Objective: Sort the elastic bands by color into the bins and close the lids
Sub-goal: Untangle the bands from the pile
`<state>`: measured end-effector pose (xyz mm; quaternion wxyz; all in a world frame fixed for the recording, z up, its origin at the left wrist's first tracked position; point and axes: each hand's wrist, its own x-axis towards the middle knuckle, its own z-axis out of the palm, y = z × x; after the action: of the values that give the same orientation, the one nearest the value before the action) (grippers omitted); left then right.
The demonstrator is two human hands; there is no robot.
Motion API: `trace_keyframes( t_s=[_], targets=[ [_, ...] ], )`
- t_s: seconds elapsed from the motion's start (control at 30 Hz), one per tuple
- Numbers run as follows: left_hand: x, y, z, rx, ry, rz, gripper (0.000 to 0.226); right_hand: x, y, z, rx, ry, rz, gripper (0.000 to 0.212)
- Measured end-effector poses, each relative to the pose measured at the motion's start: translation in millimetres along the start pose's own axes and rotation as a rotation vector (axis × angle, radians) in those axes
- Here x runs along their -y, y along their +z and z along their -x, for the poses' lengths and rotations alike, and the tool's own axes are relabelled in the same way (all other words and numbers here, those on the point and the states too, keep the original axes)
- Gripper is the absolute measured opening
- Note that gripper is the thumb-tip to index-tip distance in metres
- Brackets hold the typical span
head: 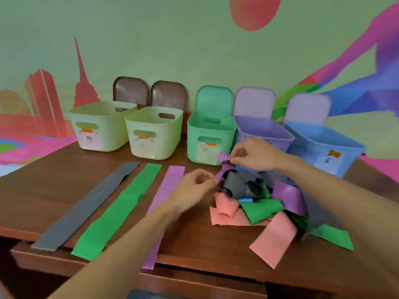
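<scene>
A tangled pile of elastic bands (pixel 259 201) in grey, purple, green, blue and salmon lies at the right of the table. My right hand (pixel 254 154) pinches the upper end of a purple band (pixel 223 157) above the pile. My left hand (pixel 194 186) pinches the same purple band lower down, at the pile's left edge. Three bands lie flat at the left: grey (pixel 90 203), green (pixel 121 208), purple (pixel 170 180). Behind stand several open bins: two pale green (pixel 101 117) (pixel 153 124), mint green (pixel 207 130), purple (pixel 263 130), blue (pixel 323 143).
Lids lean upright against the wall behind the bins: two brown (pixel 130 90) (pixel 168 93), one mint (pixel 214 98), two lilac (pixel 254 102) (pixel 307 108). The brown wooden table (pixel 194 240) has its front edge near me. A painted mural wall rises behind.
</scene>
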<state>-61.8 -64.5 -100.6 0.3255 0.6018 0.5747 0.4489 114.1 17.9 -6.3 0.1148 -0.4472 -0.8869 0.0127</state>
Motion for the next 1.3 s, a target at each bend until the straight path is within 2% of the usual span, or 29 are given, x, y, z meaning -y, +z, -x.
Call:
trace_keyframes(
  t_s=[0.1, 0.17, 0.23, 0.33, 0.53, 0.7, 0.83, 0.9, 1.07, 1.3],
  targets=[
    [2.7, 38.2, -14.4, -0.124, -0.055, 0.054, 0.014, -28.4, 11.3, 16.1, -0.075, 0.041, -0.159, 0.013],
    [1.8, 51.0, -20.6, -0.240, -0.105, 0.141, 0.012, -44.5, 24.9, 23.5, -0.124, 0.047, -0.256, 0.011],
    [2.1, 56.5, -24.3, -0.323, -0.111, 0.114, 0.008, -59.4, 37.0, 28.9, -0.164, 0.059, -0.336, 0.008],
    [4.2, 59.9, -25.5, -0.299, -0.093, 0.024, 0.016, -75.7, 51.7, 34.7, -0.237, 0.063, -0.441, 0.008],
    [10.5, 59.2, -24.2, -0.240, -0.048, 0.029, 0.018, -83.4, 78.3, 37.6, -0.294, 0.069, -0.539, 0.007],
    [7.9, 57.5, -20.3, -0.290, -0.019, 0.084, 0.015, -78.6, 81.4, 38.9, -0.322, -0.010, -0.499, 0.009],
    [0.0, 47.9, -22.8, -0.429, -0.081, 0.199, 0.014, -80.7, 81.0, 39.5, -0.365, -0.008, -0.466, 0.013],
    [-6.7, 37.4, -28.8, -0.471, -0.043, 0.130, 0.013, -81.8, 80.8, 38.7, -0.363, -0.022, -0.428, 0.015],
    [-27.1, 15.7, -50.6, -0.418, 0.091, -0.085, 0.012, -86.3, 82.7, 37.7, -0.397, -0.016, -0.377, 0.012],
    [-37.4, 19.9, -77.4, -0.439, 0.162, -0.065, 0.009, -89.8, 84.9, 36.8, -0.542, 0.029, -0.506, 0.002]
  ],
)
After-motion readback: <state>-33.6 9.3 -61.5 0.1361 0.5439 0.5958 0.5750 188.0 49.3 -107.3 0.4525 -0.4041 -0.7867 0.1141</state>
